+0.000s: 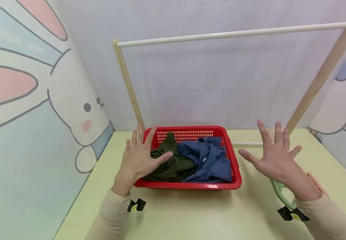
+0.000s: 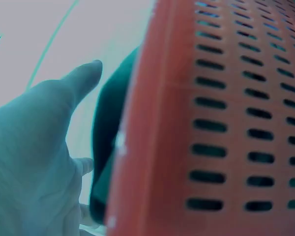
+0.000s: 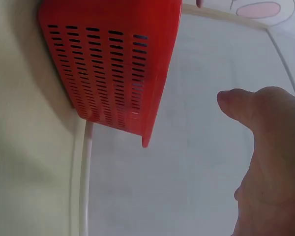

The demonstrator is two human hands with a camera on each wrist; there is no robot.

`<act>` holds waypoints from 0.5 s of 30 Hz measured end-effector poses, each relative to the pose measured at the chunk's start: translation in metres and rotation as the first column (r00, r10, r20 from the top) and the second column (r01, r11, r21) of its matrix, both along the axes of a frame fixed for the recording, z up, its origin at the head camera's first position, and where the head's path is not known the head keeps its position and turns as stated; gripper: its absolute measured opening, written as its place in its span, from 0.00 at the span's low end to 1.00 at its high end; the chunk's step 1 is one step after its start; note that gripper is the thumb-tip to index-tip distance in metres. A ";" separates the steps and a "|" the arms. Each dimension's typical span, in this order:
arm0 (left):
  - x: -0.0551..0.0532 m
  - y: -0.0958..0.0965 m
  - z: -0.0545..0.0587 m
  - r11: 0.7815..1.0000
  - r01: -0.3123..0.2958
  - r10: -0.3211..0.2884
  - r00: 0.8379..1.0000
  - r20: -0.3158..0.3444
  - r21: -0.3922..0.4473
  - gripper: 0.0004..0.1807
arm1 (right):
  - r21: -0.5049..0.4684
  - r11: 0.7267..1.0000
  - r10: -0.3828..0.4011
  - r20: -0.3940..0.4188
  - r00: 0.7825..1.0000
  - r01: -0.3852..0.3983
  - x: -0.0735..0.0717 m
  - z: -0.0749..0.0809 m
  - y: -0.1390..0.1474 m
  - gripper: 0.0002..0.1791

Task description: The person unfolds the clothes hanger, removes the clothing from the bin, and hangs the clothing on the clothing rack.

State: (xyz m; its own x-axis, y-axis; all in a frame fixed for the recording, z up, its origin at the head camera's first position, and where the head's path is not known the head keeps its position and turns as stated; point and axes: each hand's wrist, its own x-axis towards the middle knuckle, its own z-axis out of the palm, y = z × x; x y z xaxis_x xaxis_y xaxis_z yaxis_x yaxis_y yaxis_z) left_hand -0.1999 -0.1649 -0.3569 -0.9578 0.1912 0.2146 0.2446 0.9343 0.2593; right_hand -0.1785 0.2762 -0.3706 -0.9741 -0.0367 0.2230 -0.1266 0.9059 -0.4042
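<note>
A red plastic basket (image 1: 188, 186) with slotted walls stands on the table. Inside lie a dark green garment (image 1: 173, 165) on the left and a blue garment (image 1: 207, 160) on the right. My left hand (image 1: 140, 160) hovers over the basket's left edge with its fingers spread, holding nothing. Off to the basket's right, my right hand (image 1: 276, 160) hangs in the air, fingers spread as well and nothing in it. Below the right forearm a light green hanger (image 1: 281, 193) shows in part, with an orange piece (image 1: 317, 184) beside it; the arm hides the rest.
Behind the basket rises a rack with a white top bar (image 1: 236, 34), wooden posts (image 1: 128, 83) and a low white bar (image 1: 248, 144). Walls with rabbit drawings (image 1: 80, 110) enclose the pale yellow table (image 1: 185, 216) at the left and right.
</note>
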 end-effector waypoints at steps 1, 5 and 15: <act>-0.001 -0.002 0.001 1.000 0.004 -0.004 1.000 0.003 0.017 0.63 | -0.019 1.000 -0.007 0.005 1.000 0.008 0.000 0.000 0.004 0.67; -0.005 -0.009 0.004 0.997 0.001 -0.002 1.000 0.016 0.073 0.61 | -0.125 0.992 -0.033 -0.011 0.999 0.031 0.002 0.004 0.020 0.66; -0.020 -0.034 -0.001 0.983 -0.100 0.088 0.993 0.081 0.156 0.63 | -0.414 0.907 -0.130 -0.097 0.987 0.079 0.011 0.020 0.050 0.62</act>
